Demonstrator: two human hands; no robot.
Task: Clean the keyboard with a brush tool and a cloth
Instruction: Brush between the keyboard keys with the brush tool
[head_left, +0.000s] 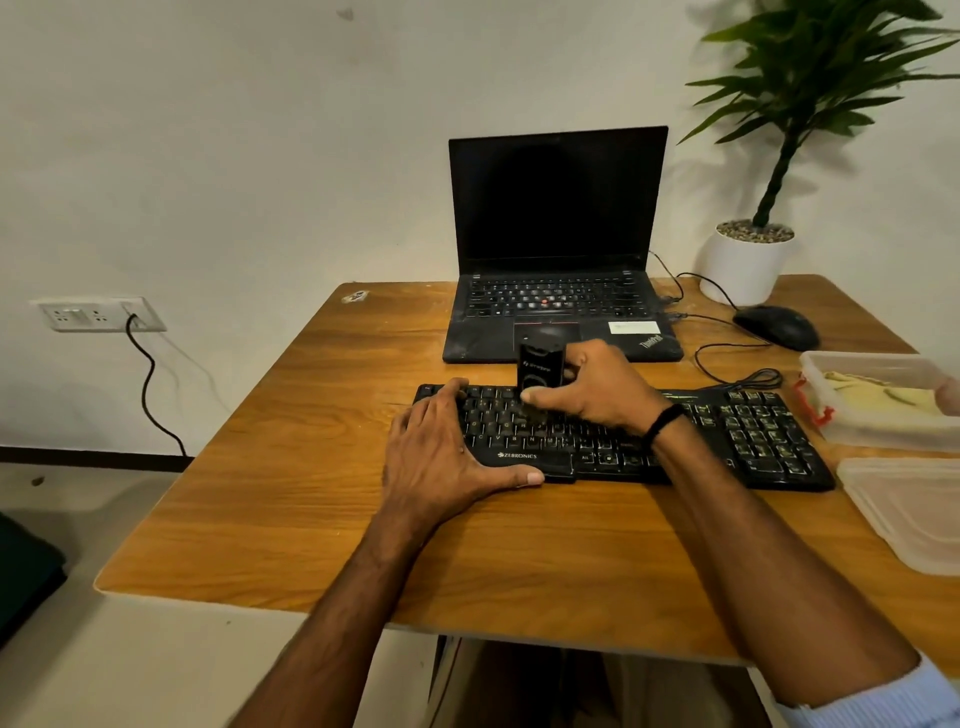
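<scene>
Head: right hand (597, 395) grips brush tool (540, 370); left hand (441, 457) presses keyboard (753, 441).

Office-like desk corner: wooden table (291, 467), laptop (558, 249), mouse (777, 326), potted plant (753, 260), wall socket (98, 314).

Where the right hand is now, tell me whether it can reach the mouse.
Probably yes: the right hand holds the brush tool, but only a cable lies on the table between it and the mouse.

A wooden table (291, 467) stands against a plain off-white wall (260, 130), a white socket plate (98, 314) low at the far left with a black cable (148, 384) hanging toward the pale floor (78, 499), a potted plant (748, 265) on the table's far right.
</scene>
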